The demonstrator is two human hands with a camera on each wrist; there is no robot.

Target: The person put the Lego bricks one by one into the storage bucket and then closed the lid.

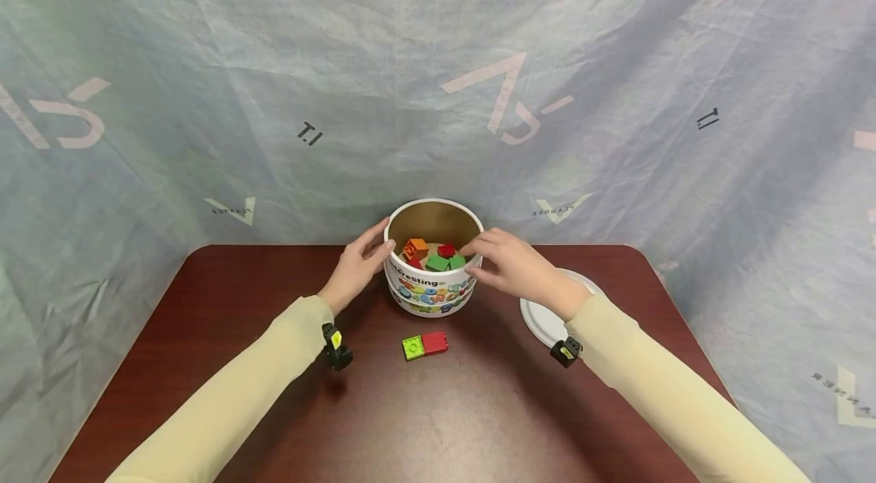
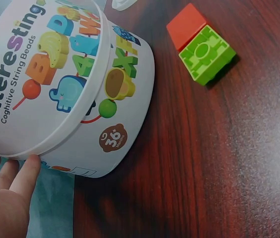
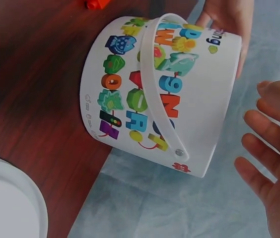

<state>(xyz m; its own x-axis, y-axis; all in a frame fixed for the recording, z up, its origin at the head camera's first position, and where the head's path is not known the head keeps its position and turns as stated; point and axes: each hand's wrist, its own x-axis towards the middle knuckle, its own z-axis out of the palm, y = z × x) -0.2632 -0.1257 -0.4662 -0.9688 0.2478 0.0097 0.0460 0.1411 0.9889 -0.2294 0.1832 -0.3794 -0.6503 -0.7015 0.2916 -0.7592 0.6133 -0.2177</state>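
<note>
A white bucket (image 1: pixel 431 293) with colourful printed letters and pictures stands upright and lidless near the table's back edge. Inside it lie orange, red and green toy building blocks (image 1: pixel 437 263). My left hand (image 1: pixel 359 261) rests against the bucket's left side, its fingers fairly straight on the wall in the left wrist view. At the right rim hovers my right hand (image 1: pixel 509 262), fingers loosely bent and holding nothing; in the right wrist view it is apart from the bucket. In front of the bucket, a lime-green block (image 1: pixel 414 347) touches a red block (image 1: pixel 434 343).
A round white lid (image 1: pixel 541 319) lies on the brown table (image 1: pixel 274 407), partly under my right forearm. The bucket's white handle (image 3: pixel 152 84) hangs down its front. Grey printed cloth (image 1: pixel 383 87) hangs behind the table and at both sides.
</note>
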